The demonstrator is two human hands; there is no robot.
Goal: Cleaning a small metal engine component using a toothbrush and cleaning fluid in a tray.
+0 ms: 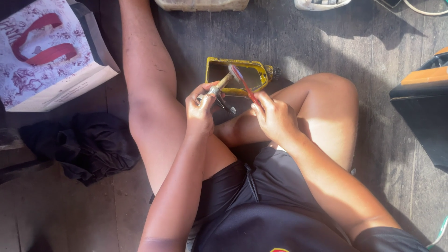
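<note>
1. I sit on the wooden floor (pixel 289 42) in black shorts (pixel 261 205), one leg stretched forward, the other folded under me.
2. My left hand (pixel 199 109) is closed around a small metal part (pixel 219 88); its fingers (pixel 205 93) press together on the stem, and the part's tip points up and away from me. Dark metal prongs (pixel 227 106) stick out just below my grip.
3. My right hand (pixel 274 116) pinches the handle of a red toothbrush (pixel 245 85) between thumb and fingers. The brush slants up to the left, and its bristle end meets the tip of the metal part.
4. Both hands hover above my folded shin, just in front of a yellow plastic container (pixel 259 74).
5. That container lies on its side on the floor with a large window cut into its flat face. Its inside is dark, and I cannot tell what it holds. A dark cap closes its neck on the right.
6. To my left, a heap of black cloth (pixel 79 144) lies on the floor.
7. Further left, a white bag (pixel 51 60) with a dark red pattern and red handles lies flat.
8. At the right edge stands a black and orange case (pixel 422 98).
9. At the far edge, a pale container (pixel 200 4) is partly visible.
</note>
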